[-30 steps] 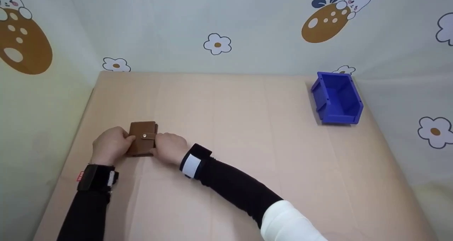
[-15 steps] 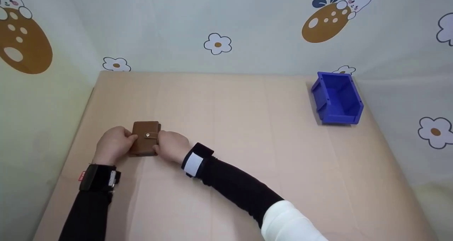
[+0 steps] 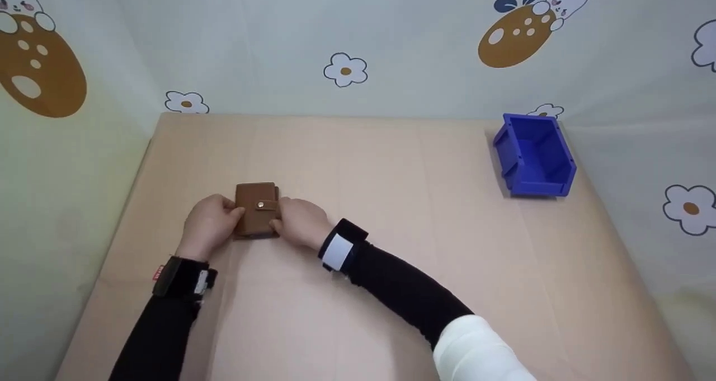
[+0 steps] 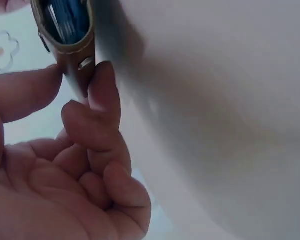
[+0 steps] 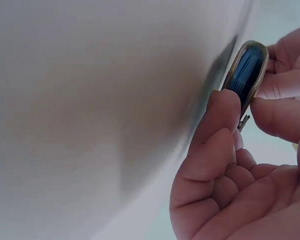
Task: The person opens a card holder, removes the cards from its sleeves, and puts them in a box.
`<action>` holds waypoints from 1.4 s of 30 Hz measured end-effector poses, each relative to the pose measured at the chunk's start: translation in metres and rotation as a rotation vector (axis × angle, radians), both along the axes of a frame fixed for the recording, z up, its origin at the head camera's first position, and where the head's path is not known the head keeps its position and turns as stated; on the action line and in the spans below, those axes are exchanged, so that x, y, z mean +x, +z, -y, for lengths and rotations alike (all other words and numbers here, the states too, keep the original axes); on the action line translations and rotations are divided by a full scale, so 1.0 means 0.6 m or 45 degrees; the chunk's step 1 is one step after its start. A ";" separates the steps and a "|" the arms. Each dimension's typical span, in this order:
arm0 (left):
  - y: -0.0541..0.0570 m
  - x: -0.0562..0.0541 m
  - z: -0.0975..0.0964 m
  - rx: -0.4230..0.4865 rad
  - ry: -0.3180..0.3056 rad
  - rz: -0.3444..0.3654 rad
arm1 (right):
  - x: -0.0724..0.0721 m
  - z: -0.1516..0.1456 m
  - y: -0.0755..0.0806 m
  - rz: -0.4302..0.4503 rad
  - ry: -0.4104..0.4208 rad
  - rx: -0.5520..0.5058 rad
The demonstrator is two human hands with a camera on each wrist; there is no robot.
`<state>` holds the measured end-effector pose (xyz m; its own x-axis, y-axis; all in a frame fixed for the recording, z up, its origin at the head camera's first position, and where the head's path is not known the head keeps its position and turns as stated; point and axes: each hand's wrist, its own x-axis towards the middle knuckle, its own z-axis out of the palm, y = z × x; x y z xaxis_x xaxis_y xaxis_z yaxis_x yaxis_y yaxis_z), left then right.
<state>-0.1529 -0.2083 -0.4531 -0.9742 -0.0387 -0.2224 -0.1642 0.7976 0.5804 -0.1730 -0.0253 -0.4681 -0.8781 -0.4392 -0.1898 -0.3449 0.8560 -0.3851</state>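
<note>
A brown wallet (image 3: 254, 219) with a snap strap is held between both hands over the left part of the table. My left hand (image 3: 208, 224) pinches its left edge, thumb on top and fingers beneath. At the strap side, my right hand (image 3: 302, 221) pinches the opposite edge. The left wrist view shows the wallet's end (image 4: 75, 52), with blue inner sleeves between the covers. From the right wrist camera the same blue layers of the wallet (image 5: 246, 72) appear above the thumb and fingertips. The strap looks fastened.
A blue plastic bin (image 3: 534, 157) stands at the far right corner of the tan table (image 3: 380, 157). Patterned curtains (image 3: 268, 40) rise along the back and both sides.
Both hands have carried the wallet to the right and slightly away from me, keeping their pinch on its two edges. The blue bin stays where it was.
</note>
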 end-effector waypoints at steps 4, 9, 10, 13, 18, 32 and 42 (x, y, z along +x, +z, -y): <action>-0.003 -0.012 -0.053 0.075 0.014 -0.070 | -0.015 -0.063 0.012 0.030 -0.025 -0.037; -0.013 -0.028 -0.116 0.136 0.019 -0.112 | -0.027 -0.132 0.023 0.042 -0.070 -0.047; -0.015 -0.032 -0.127 0.145 0.020 -0.117 | -0.029 -0.144 0.025 0.039 -0.078 -0.048; -0.018 -0.043 -0.161 0.156 0.012 -0.141 | -0.035 -0.178 0.030 0.022 -0.102 -0.057; -0.021 -0.059 -0.216 0.150 -0.021 -0.167 | -0.041 -0.231 0.033 0.010 -0.168 -0.059; -0.022 -0.094 -0.338 0.063 -0.156 -0.227 | -0.047 -0.349 0.034 -0.025 -0.282 -0.041; -0.026 -0.106 -0.370 -0.023 -0.196 -0.178 | -0.051 -0.373 0.024 -0.017 -0.337 -0.018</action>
